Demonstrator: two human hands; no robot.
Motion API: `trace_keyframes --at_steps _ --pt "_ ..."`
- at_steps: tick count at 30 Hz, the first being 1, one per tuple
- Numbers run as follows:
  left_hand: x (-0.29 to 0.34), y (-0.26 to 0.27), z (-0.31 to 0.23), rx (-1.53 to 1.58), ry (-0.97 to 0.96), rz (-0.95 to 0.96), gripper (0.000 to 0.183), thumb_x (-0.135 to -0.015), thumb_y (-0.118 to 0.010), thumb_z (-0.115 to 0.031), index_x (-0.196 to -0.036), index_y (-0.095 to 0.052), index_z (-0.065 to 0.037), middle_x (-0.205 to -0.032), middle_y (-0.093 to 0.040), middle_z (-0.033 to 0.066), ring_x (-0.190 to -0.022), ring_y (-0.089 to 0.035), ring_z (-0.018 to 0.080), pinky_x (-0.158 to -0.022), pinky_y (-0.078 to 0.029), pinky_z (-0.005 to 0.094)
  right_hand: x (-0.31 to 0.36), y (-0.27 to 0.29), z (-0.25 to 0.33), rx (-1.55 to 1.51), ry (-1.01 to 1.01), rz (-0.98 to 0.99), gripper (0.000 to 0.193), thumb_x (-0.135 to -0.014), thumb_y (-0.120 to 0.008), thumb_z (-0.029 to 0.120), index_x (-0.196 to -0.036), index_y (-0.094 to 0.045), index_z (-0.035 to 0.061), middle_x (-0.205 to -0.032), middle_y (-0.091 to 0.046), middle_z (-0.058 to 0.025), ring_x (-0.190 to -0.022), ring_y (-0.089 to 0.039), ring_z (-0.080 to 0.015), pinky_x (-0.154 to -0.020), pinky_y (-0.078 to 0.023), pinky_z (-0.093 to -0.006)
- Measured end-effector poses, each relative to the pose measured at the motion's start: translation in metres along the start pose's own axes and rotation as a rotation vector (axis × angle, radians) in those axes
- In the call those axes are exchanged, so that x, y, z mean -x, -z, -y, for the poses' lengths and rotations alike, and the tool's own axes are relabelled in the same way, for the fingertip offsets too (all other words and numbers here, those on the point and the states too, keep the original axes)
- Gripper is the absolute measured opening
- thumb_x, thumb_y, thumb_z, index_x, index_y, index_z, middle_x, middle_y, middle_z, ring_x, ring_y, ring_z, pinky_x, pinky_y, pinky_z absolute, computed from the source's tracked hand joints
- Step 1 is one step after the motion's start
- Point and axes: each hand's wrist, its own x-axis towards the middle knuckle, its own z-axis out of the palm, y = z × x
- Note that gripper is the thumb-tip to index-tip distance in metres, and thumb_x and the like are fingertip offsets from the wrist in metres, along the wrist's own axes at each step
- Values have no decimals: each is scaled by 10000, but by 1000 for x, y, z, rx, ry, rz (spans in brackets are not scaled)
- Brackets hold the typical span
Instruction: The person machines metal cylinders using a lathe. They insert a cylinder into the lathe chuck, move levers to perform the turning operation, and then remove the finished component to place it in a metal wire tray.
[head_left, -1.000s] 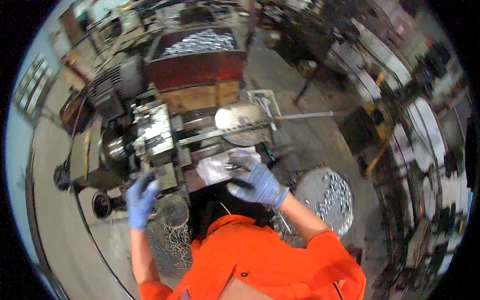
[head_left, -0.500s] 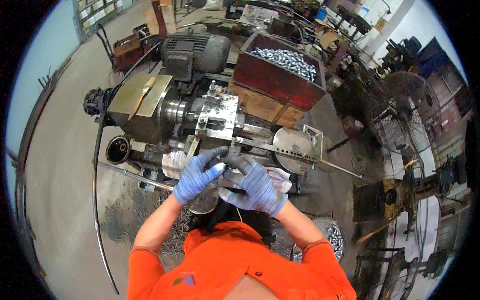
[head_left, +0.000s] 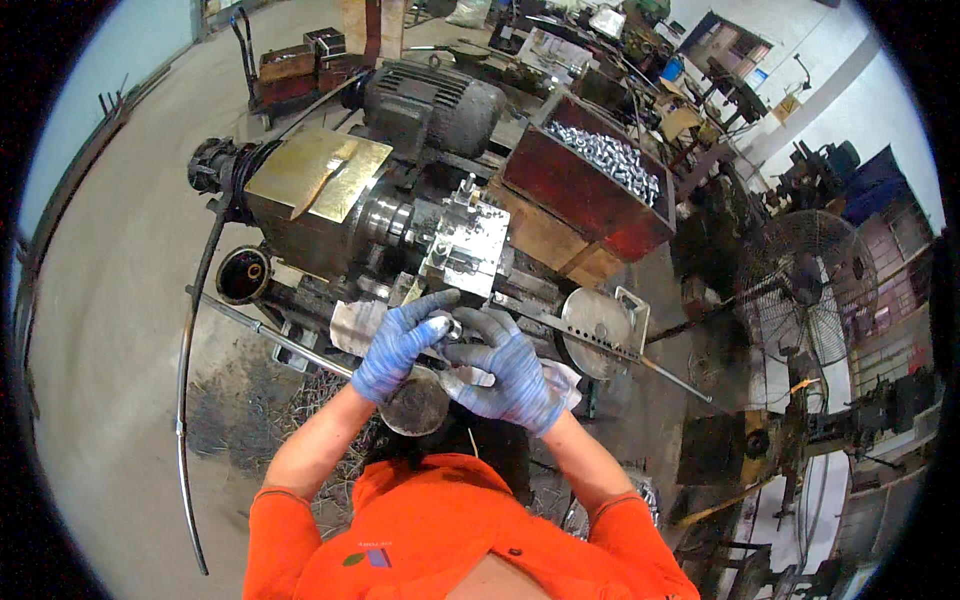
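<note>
My left hand (head_left: 397,347), in a blue-grey knitted glove with darkened fingertips, pinches a small shiny metal part (head_left: 455,329) between thumb and fingers. My right hand (head_left: 508,372), gloved alike, curls its fingers round the other side of the part; its thumb is set lower, apart from the fingertips. Most of the part is hidden by the gloves. Just beyond my fingers stands a machine with a bright metal clamping block (head_left: 470,250) and a round spindle (head_left: 388,217). A perforated lever bar (head_left: 570,328) runs off to the right of my hands.
A red bin (head_left: 590,190) of small metal parts stands behind the machine, beside a motor (head_left: 432,105). A brush (head_left: 322,183) lies on the brass-coloured cover (head_left: 285,172). A long metal rod (head_left: 270,335) sticks out left. At right stands a large fan (head_left: 805,275). A round stool-like disc (head_left: 415,405) is below my hands.
My view has turned slightly, so the machine and bin sit further right. My hands stay together in nearly the same pose, and the shiny part now shows more plainly between them.
</note>
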Motion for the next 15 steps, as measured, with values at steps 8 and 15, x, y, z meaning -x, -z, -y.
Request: trace_keyframes --at_steps 8,15 --pt "1 5 -6 33 -74 -44 512 -847 -557 -215 -1281 -433 26 -1208 -530 95 -1048 -508 144 -919 -404 280 -12 -15 -4 25 -45 -24 248 -695 -685 262 -913 -678 143 -1074 -557 -136 -1000 -510 -320 -857 -427 -410" --pt "1 20 -14 -155 -71 -91 523 -849 -562 -288 -1262 -462 15 -1200 -535 91 -1093 -486 157 -939 -383 295 -31 -21 -10 -25 -35 23 195 -698 -683 265 -818 -689 113 -1012 -593 -134 -955 -539 -322 -843 -441 -403"
